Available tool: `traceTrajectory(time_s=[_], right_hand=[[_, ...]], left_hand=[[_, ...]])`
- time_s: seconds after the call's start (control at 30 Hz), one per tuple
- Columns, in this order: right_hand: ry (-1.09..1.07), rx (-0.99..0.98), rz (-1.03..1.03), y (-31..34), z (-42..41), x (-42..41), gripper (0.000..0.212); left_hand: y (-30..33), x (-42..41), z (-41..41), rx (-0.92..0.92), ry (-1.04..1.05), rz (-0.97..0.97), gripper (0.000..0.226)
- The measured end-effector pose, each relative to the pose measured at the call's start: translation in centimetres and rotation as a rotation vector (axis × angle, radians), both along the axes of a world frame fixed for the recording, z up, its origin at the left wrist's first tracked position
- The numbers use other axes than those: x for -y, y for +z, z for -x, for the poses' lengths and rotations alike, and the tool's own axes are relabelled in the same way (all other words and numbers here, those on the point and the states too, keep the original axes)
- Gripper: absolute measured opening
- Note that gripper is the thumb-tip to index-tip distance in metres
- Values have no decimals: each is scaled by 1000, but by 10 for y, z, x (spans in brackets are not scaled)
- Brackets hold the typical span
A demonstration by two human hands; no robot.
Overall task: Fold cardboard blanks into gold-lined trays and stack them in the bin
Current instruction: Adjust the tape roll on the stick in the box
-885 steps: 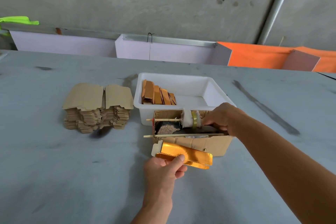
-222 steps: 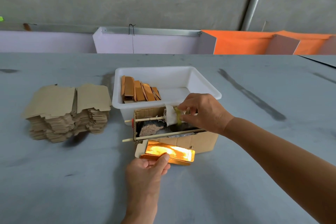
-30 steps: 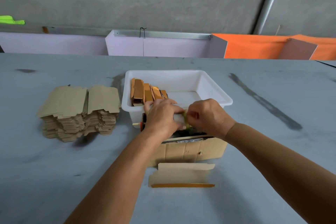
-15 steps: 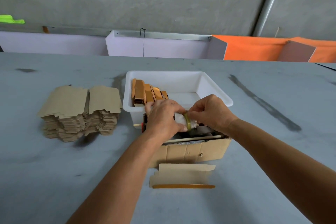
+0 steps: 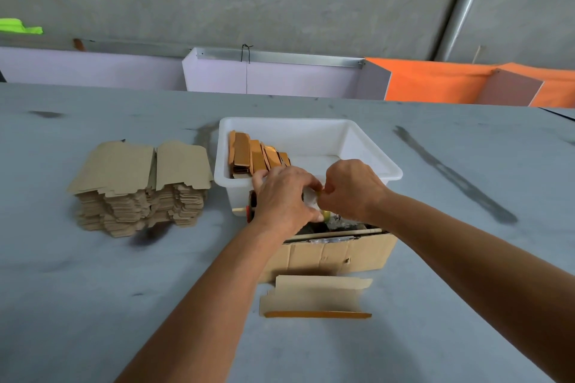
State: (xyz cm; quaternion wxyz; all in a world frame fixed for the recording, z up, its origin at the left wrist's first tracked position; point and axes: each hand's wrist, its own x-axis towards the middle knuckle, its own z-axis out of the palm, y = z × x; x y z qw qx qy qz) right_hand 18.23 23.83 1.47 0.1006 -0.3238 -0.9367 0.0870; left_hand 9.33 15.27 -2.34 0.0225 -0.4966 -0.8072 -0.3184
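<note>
Reaching over the cardboard box, both hands meet at a white roll mounted on a stick across the box's top, most likely a tape dispenser. The left hand curls over the roll and grips it; the right hand has its fingers bent and seems to pinch at the roll's edge, perhaps picking for a loose tape end, though what lies between the fingertips is too hidden to name. A half-folded blank lies flat on the desk just in front of the box, brown side up with a gold edge showing along its near side, touched by neither hand. Behind the box stands the white bin, with finished gold-lined trays leaning in a row at its left end. Well to the left, a stack of blanks waits. My reading is that the step in hand is getting a piece of tape free, so this tray's folding is paused partway. Next, the tape has to come off cleanly, then one hand must pick up the blank and the flaps be closed and fixed before it joins the row in the bin. Much of the stack remains, so the task looks far from done.
</note>
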Motion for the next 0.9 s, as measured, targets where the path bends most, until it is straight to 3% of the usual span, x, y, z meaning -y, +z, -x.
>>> traceTrajectory(time_s=[0.57, 0.63, 0.77, 0.9], right_hand=[[-57, -377, 620, 0, 1, -6, 27], [-30, -398, 587, 2, -5, -8, 22], [8, -273, 252, 3, -19, -9, 10], [-44, -152, 147, 1, -16, -6, 20]], left_hand=[[-3, -1, 1, 15, 4, -12, 47], [-3, -1, 2, 18, 3, -16, 47], [-3, -1, 3, 2, 1, -10, 46], [-3, -1, 3, -8, 5, -7, 44]])
